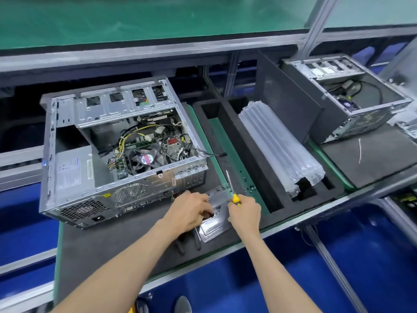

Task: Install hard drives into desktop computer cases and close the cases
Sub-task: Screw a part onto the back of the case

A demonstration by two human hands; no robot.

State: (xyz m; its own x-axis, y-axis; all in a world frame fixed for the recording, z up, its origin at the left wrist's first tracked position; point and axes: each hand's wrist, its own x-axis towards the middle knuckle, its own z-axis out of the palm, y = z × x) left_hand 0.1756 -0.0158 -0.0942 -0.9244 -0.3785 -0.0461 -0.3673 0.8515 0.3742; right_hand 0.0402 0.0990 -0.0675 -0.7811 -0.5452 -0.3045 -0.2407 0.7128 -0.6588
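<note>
An open desktop case [117, 141] lies on its side on the dark mat, its cables, fan and motherboard exposed. In front of its rear panel a silver hard drive in a metal bracket [214, 224] lies on the mat. My left hand [191, 211] grips the bracket's left side with curled fingers. My right hand [244, 212] holds a yellow-handled screwdriver [231, 186], its shaft pointing up and away over the bracket's far edge. A second open case [352, 98] stands at the far right.
A black foam tray [250, 154] to the right holds a stack of clear plastic packaging [279, 145]. A dark side panel [286, 96] leans behind it. Small screws [249, 187] lie on the green strip. Black-handled pliers [180, 242] rest near the front edge.
</note>
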